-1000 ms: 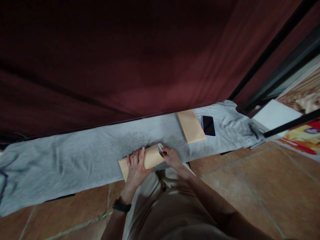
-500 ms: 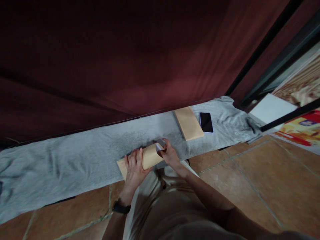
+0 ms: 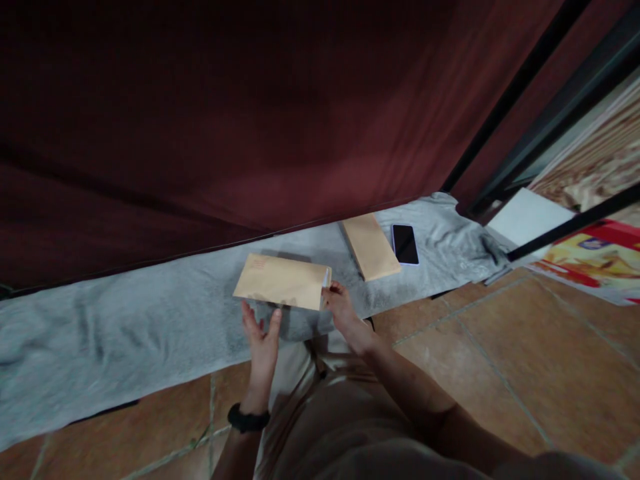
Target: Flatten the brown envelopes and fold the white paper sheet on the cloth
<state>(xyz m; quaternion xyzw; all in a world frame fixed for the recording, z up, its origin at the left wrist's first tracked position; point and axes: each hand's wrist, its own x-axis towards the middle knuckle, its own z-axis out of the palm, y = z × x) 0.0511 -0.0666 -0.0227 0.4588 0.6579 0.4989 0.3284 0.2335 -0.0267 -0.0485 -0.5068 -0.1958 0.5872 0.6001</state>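
You're working in a dim picture. The maroon curtain (image 3: 225,120) fills the upper half and sinks almost to black toward 11 o'clock, with grain in its folds. Light comes in from 3 o'clock, where the white board (image 3: 525,217) is the brightest patch. The grey cloth (image 3: 125,313) catches a weak, even glow. The envelope (image 3: 283,281) throws a soft shadow on the cloth along its 12 o'clock edge. Your left hand (image 3: 261,337) and right hand (image 3: 343,307) look soft-edged. At 2 o'clock the black bars (image 3: 505,107) lean with lens stretch, and the seams of the floor tiles (image 3: 500,360) bow at 5 o'clock.
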